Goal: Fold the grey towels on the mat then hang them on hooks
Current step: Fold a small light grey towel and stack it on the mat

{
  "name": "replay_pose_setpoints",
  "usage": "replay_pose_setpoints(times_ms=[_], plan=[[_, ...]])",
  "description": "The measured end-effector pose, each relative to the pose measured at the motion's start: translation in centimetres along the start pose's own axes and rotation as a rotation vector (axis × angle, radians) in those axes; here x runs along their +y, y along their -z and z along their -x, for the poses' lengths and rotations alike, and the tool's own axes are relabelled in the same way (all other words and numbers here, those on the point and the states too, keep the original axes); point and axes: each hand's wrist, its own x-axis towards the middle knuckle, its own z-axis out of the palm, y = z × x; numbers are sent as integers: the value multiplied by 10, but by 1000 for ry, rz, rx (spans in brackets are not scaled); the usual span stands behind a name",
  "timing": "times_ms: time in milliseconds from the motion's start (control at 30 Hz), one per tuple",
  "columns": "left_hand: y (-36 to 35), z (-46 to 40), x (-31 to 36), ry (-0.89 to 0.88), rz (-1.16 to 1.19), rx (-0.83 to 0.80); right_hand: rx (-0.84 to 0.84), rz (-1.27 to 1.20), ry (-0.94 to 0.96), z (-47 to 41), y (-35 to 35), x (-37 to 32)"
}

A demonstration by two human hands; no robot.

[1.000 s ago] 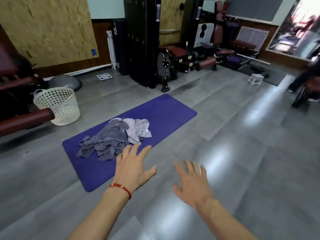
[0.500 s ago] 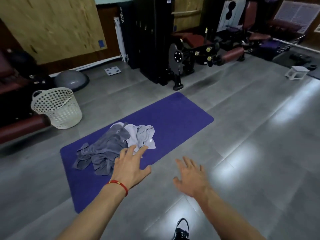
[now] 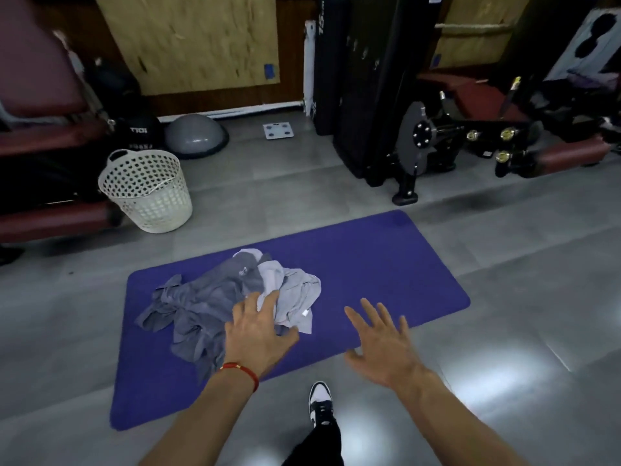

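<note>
A crumpled heap of grey towels (image 3: 215, 297) lies on the left half of a purple mat (image 3: 386, 270) on the floor; darker towels are to the left, a lighter one (image 3: 295, 294) to the right. My left hand (image 3: 258, 331), with a red string at the wrist, is stretched out with spread fingers over the heap's near edge; I cannot tell whether it touches the cloth. My right hand (image 3: 379, 344) is held out flat with spread fingers above the mat's near edge, right of the heap, holding nothing. No hooks are in sight.
A white perforated basket (image 3: 148, 193) stands left of the mat. A grey half-ball (image 3: 195, 136) and a small scale (image 3: 278, 130) lie by the wall. Black gym machines (image 3: 386, 95) stand behind the mat, dark red benches (image 3: 43, 129) at left. My shoe (image 3: 321, 403) is near the mat's front edge.
I have stepped closer and looked down; the mat and heap now lie nearer. Both hands have reached forward, the left one arriving over the heap's edge. A shoe came into view.
</note>
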Motion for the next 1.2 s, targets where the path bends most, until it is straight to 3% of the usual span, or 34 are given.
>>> replay_pose_setpoints(times_ms=[133,400,533,633,767,900,1033,1133,1200], plan=[[-33,-74,16,44,211,-49,-102,-52,23,-71,17,19],[-47,-167,48,307,91,-121,-312,-140,107,-201,60,85],[-90,-207,49,463,77,-104,-397,-211,201,-308,41,126],[-162,-244,28,523,57,-73,-451,-236,238,-393,-15,151],[-307,-295,-22,657,-14,-145,-483,-289,211,-492,-139,185],[-455,-343,-65,685,-209,-186,-484,-102,224,-586,-287,199],[-553,-378,-131,371,-552,-139,-420,-3,289,-688,-411,161],[-588,-405,-202,174,-708,-58,-142,-2,408,-766,-457,113],[-599,-419,-232,111,-779,-23,-42,-49,370,-812,-467,87]])
